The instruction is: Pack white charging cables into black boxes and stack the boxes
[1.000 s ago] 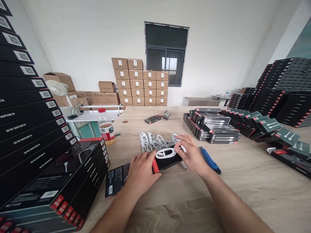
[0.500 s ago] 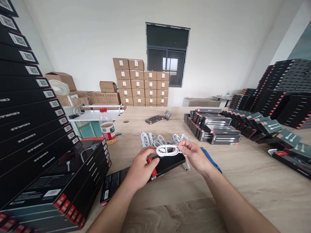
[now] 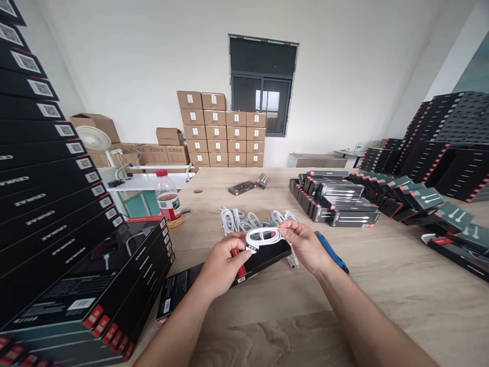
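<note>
A coiled white charging cable [image 3: 263, 236] is held up over the table between my two hands. My left hand [image 3: 227, 260] is closed at its left end, where a small black tag with white marks [image 3: 252, 248] shows by the thumb. At the right end of the coil, my right hand [image 3: 300, 242] pinches it between thumb and fingers. Below the coil lies a black box with a red band [image 3: 267, 259], partly covered by my left hand. Just behind are several bundled white cables [image 3: 233, 220] on the table.
Tall stacks of black boxes [image 3: 133, 285] rise close on the left, near a red-capped bottle [image 3: 168, 201]. A blue tool or strip [image 3: 331, 252] lies right of my right wrist. Packaged cable boxes [image 3: 353, 219] are piled at the right, with brown cartons [image 3: 225, 131] against the wall.
The black tag now shows beside my left thumb, at the lower left of the coil. The coil has risen very slightly. Both hands keep nearly the same place.
</note>
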{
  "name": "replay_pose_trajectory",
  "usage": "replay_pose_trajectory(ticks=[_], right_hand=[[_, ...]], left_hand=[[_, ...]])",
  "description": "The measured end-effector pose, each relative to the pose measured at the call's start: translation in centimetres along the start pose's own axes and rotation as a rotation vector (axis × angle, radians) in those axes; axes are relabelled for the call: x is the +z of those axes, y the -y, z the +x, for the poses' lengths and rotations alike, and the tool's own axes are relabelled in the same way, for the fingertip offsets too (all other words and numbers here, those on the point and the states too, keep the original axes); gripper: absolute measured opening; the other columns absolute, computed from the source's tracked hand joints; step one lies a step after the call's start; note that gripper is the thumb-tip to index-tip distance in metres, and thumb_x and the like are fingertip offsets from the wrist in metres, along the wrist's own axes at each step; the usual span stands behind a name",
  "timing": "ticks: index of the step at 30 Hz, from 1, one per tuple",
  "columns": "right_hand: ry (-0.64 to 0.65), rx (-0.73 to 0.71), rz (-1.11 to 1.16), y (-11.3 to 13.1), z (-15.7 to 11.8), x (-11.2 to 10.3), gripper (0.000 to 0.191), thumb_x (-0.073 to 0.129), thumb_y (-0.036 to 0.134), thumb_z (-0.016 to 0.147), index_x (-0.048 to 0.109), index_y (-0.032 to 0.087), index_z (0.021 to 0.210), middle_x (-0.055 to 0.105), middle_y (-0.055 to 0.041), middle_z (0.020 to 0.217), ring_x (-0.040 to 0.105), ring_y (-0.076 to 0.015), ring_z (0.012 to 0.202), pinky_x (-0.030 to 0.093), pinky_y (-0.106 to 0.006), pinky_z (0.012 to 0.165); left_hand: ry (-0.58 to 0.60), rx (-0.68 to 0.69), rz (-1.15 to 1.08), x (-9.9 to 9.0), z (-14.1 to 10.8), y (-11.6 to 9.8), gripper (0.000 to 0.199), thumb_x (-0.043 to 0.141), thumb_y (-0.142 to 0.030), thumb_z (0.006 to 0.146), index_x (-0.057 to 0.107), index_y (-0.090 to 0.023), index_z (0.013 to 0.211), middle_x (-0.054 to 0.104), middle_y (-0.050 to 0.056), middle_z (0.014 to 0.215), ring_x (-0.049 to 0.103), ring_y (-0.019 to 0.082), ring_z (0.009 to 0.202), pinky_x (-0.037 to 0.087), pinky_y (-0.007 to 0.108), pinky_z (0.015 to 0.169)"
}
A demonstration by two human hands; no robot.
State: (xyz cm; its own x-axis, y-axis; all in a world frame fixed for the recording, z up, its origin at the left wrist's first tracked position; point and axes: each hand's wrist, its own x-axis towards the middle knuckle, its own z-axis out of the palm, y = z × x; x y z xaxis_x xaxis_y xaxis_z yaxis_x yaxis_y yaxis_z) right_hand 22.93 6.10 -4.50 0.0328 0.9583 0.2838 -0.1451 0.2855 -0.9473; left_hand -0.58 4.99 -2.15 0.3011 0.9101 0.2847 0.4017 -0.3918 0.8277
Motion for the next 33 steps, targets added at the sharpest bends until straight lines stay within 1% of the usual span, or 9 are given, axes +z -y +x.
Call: replay_pose_trajectory(ticks=[4, 8, 12, 14, 17, 20, 24, 27, 33], right_hand=[[-0.196, -0.056, -0.062, -0.7, 0.9, -1.3, 0.044, 0.074, 0.064, 0.072, 0.066, 0.022, 0.08, 0.072, -0.0021, 0.077, 0.065, -0.0212, 0.073, 0.05, -0.036, 0.073], [-0.307, -0.068, -0.218, -1.8, 1.6, -2.5, 0.041, 0.07, 0.059, 0.075, 0.07, 0.021, 0.091, 0.075, -0.0066, 0.089, 0.068, -0.0261, 0.086, 0.052, -0.04, 0.079], [-0.386, -0.127, -0.441, -1.9, 1.6, -2.8, 0.041, 0.073, 0.045, 0.07, 0.072, 0.023, 0.104, 0.073, -0.0089, 0.114, 0.06, -0.0315, 0.117, 0.045, -0.047, 0.099], [-0.389, -0.15, -0.542, -1.5, 1.5, -2.7, 0.037, 0.068, 0.043, 0.072, 0.073, 0.022, 0.102, 0.072, -0.0098, 0.116, 0.059, -0.032, 0.119, 0.043, -0.048, 0.1], [-0.341, -0.14, -0.678, -0.6, 1.0, -2.3, 0.026, 0.06, 0.038, 0.077, 0.074, 0.021, 0.091, 0.076, -0.009, 0.099, 0.067, -0.0293, 0.099, 0.048, -0.043, 0.088], [-0.277, -0.107, -0.801, 0.0, 0.5, -1.9, 0.017, 0.059, 0.031, 0.079, 0.074, 0.024, 0.075, 0.075, -0.0053, 0.078, 0.068, -0.0255, 0.079, 0.048, -0.036, 0.075], [-0.195, -0.07, -0.905, 0.7, -0.1, -1.3, 0.022, 0.061, 0.023, 0.078, 0.071, 0.024, 0.059, 0.071, -0.0029, 0.062, 0.066, -0.023, 0.067, 0.045, -0.033, 0.069], [-0.14, -0.101, -0.879, 1.2, -0.4, -0.3, 0.023, 0.058, 0.027, 0.085, 0.079, 0.025, 0.075, 0.078, -0.0043, 0.079, 0.071, -0.0237, 0.082, 0.049, -0.033, 0.079], [0.091, -0.163, -0.311, 0.8, -2.1, 3.2, 0.034, 0.064, 0.051, 0.09, 0.077, 0.032, 0.114, 0.064, -0.0065, 0.135, 0.055, -0.0268, 0.13, 0.038, -0.046, 0.113]], left_hand=[[-0.004, -0.001, 0.194, 0.4, 0.0, 0.5, 0.026, 0.056, -0.032, 0.086, 0.063, -0.023, 0.063, 0.07, 0.005, 0.126, 0.063, 0.029, 0.119, 0.046, 0.048, 0.102], [-0.059, 0.083, 0.524, 1.4, -0.4, 0.7, 0.033, 0.049, -0.026, 0.092, 0.068, -0.023, 0.065, 0.072, 0.006, 0.121, 0.06, 0.03, 0.122, 0.03, 0.06, 0.112], [-0.076, 0.126, 0.67, 1.8, -0.7, 0.6, 0.021, 0.053, -0.021, 0.091, 0.073, -0.026, 0.097, 0.069, 0.007, 0.127, 0.059, 0.029, 0.121, 0.027, 0.06, 0.114], [-0.075, 0.113, 0.677, 1.3, -0.8, 0.5, 0.026, 0.054, -0.023, 0.091, 0.068, -0.026, 0.113, 0.067, 0.008, 0.131, 0.058, 0.03, 0.124, 0.027, 0.058, 0.114], [-0.013, 0.053, 0.658, 0.2, -1.0, 0.3, 0.048, 0.064, -0.042, 0.086, 0.058, -0.025, 0.13, 0.06, 0.01, 0.141, 0.051, 0.033, 0.133, 0.023, 0.06, 0.116], [0.122, -0.055, 0.672, -0.9, -1.4, 0.3, 0.08, 0.078, -0.048, 0.066, 0.053, -0.025, 0.138, 0.056, 0.014, 0.146, 0.045, 0.039, 0.138, 0.013, 0.066, 0.118], [0.214, -0.104, 0.705, -1.4, -1.7, -0.3, 0.056, 0.074, -0.036, 0.066, 0.063, -0.026, 0.119, 0.069, 0.011, 0.125, 0.058, 0.036, 0.124, 0.018, 0.063, 0.117], [0.095, -0.05, 0.731, -1.3, -1.5, -1.1, 0.051, 0.072, -0.034, 0.07, 0.062, -0.024, 0.118, 0.07, 0.01, 0.118, 0.061, 0.035, 0.116, 0.032, 0.057, 0.112], [-0.085, 0.107, 0.644, -0.4, -1.3, -1.4, 0.061, 0.071, -0.03, 0.075, 0.05, -0.022, 0.132, 0.065, 0.01, 0.127, 0.061, 0.032, 0.115, 0.047, 0.046, 0.095]])
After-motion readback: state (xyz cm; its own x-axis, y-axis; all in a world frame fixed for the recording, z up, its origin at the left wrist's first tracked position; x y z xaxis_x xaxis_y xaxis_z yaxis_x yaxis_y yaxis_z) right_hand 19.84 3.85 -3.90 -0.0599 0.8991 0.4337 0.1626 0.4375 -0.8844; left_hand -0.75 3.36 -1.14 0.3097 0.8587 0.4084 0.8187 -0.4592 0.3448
